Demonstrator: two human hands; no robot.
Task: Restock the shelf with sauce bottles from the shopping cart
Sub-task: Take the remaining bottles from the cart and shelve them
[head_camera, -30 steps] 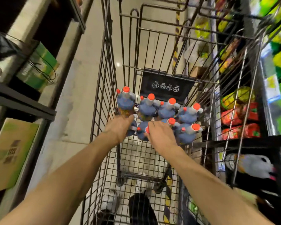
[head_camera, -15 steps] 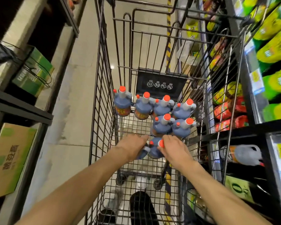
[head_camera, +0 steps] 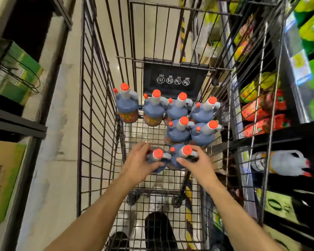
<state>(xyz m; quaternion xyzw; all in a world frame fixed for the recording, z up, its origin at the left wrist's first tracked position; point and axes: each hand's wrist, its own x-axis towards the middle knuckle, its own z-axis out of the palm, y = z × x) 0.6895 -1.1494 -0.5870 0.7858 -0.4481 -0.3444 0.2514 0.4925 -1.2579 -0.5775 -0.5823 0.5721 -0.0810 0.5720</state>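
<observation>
Both hands are in the cart and each has a bottle: the left hand point(head_camera: 139, 163) curls round the shoulder of the near-left sauce bottle point(head_camera: 157, 160), and the right hand point(head_camera: 198, 164) wraps the handle side of the bottle beside it point(head_camera: 179, 156), fingers bent over the top of the body. These two stand touching each other near the middle of the shopping cart point(head_camera: 98, 124), a little apart from the six remaining bottles point(head_camera: 178, 109) clustered towards the far end by the black child-seat flap point(head_camera: 174, 78). Red caps up, all upright. These look full and dark, so I'd judge them heavy for one hand each; rigid plastic by the look, smooth on the shoulder, likely to slip if gripped only from above. The moulded side handle near the neck is the safer hold, with the cap left alone. The shelf on the right point(head_camera: 272, 134) sits close beside the cart, packed with bright packets point(head_camera: 261, 113), and similar bottles lie lower down point(head_camera: 283, 163).
</observation>
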